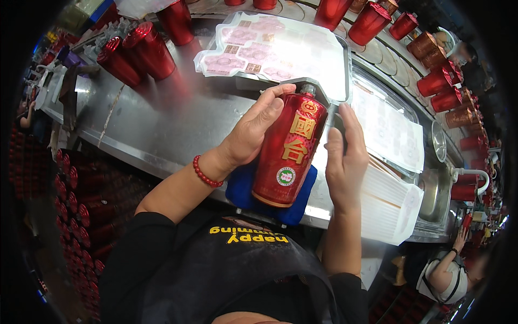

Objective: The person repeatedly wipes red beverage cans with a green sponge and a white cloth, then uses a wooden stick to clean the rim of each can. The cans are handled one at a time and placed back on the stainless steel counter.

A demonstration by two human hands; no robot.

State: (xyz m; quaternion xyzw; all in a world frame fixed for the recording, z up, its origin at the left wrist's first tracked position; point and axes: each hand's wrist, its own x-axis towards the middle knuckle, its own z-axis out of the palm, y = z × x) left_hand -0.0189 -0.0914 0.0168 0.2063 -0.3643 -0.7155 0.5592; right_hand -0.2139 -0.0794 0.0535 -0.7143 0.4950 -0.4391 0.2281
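A red glossy bottle (283,162) with raised gold characters and a round green-and-white emblem lies in front of me, its clear-topped neck pointing away. Its lower end is over a blue cloth pad (239,190). A dark angular support (322,94) shows behind the neck. My left hand (255,129), with a red bead bracelet at the wrist, holds the bottle's left side, thumb near the shoulder. Some of its fingers are hidden. My right hand (347,162) is just right of the bottle, thumb apart from the fingers, with nothing visible in it.
Printed label sheets (259,52) cover a metal tray beyond the bottle; more sheets (384,137) lie to the right. Red capped containers (149,50) stand on the steel table (194,121). A curved conveyor (398,60) carries red and copper ones. A sink (435,194) and a co-worker (445,275) are at right.
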